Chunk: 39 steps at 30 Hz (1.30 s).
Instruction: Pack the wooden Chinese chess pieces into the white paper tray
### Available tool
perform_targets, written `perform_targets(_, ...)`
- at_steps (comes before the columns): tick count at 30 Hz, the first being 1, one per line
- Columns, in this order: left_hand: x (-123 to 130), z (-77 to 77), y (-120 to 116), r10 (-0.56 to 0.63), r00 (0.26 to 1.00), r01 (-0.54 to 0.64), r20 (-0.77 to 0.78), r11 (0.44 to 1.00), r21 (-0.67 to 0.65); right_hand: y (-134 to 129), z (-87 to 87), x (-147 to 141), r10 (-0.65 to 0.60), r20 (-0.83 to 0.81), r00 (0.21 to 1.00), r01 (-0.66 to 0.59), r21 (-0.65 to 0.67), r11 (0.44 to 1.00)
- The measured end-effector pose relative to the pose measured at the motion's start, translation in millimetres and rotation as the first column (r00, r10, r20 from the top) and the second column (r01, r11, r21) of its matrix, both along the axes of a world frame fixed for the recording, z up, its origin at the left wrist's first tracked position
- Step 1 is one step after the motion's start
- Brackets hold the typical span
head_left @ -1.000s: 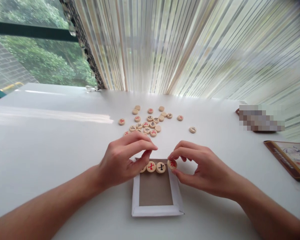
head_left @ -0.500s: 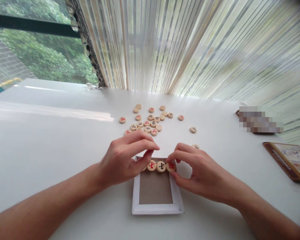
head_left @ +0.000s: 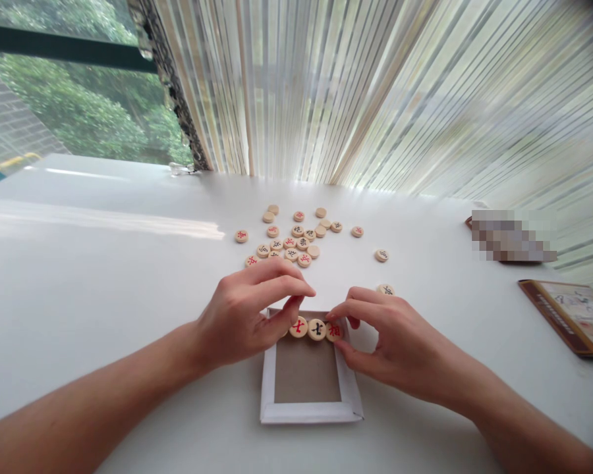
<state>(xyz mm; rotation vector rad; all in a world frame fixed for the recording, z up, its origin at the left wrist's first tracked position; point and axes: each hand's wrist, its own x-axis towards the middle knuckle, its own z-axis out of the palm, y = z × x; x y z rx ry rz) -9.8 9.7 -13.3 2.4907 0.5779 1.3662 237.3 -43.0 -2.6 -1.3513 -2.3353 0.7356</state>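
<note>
My right hand (head_left: 395, 339) pinches a red-marked disc (head_left: 334, 332) at the right end of the one row (head_left: 317, 330) showing in the box (head_left: 311, 413), my left hand (head_left: 252, 309) is drawn narrow, any hold unclear, and many loose discs (head_left: 290, 255) are left on the table (head_left: 128, 296) beyond

White glossy table (head_left: 143, 276), light streak (head_left: 103, 220) at left. Round wooden pieces (head_left: 302, 243) scattered around centre of frame, red or black characters up, several blank; 2 lie apart, right of centre. White-rimmed tray (head_left: 311, 413) at lower centre. Brown-edged board (head_left: 580, 316) at right edge; above it, pixelated brown item (head_left: 514, 240), perhaps similar.
</note>
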Motion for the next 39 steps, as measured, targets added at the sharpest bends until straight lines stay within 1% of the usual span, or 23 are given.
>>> perform_targets(4,-0.7,0.5,0.0,-0.004,1.000,0.004,-0.001,1.000,-0.001,-0.5,0.0,-1.8,-0.023,0.009,1.000,0.023,0.017,1.000)
perform_targets(12,-0.4,0.9,0.2,-0.002,1.000,0.002,-0.006,1.000,-0.009,-0.9,-1.7,-3.4,-0.042,-0.002,0.999,0.042,0.010,0.999)
perform_targets(19,-1.1,-0.3,0.7,-0.009,1.000,0.009,-0.002,1.000,-0.007,-1.3,-1.5,-3.2,-0.041,-0.003,0.999,0.041,0.004,0.999)
perform_targets(27,-1.3,0.4,-0.3,-0.013,1.000,0.013,-0.010,1.000,-0.015,-2.1,-4.0,-3.3,-0.034,-0.034,0.999,0.035,0.032,0.999)
perform_targets(32,-2.0,-0.1,0.1,-0.001,1.000,0.001,-0.010,1.000,-0.004,-2.2,-1.6,-2.8,-0.032,-0.047,0.998,0.033,0.034,0.999)
perform_targets(36,-4.8,-0.3,4.2,0.033,0.999,-0.033,0.002,0.999,0.015,3.1,-1.3,0.0,-0.063,-0.075,0.995,0.069,0.088,0.994)
perform_targets(39,-8.8,0.4,11.7,0.082,0.997,-0.083,0.014,0.996,0.030,10.3,-5.1,5.3,-0.081,-0.141,0.987,0.103,0.155,0.983)
